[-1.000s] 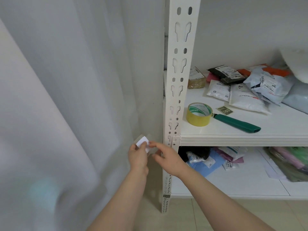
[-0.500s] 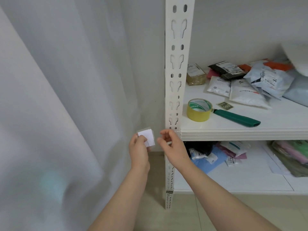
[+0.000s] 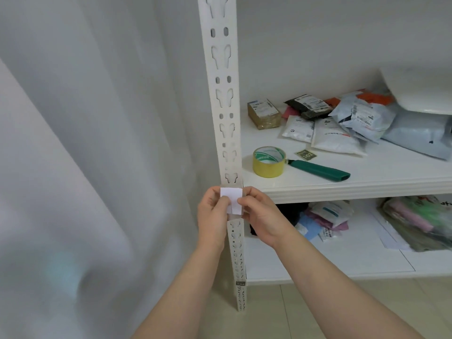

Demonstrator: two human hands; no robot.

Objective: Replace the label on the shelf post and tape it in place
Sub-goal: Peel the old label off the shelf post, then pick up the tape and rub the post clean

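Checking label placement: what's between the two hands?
Head view: the white label, in front of the shelf post, pinched by left hand and right hand.

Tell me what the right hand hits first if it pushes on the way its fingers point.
The right hand points up and left into the label it pinches; right behind that stands the shelf post, though depth is unclear. The left hand grips the label's far edge.
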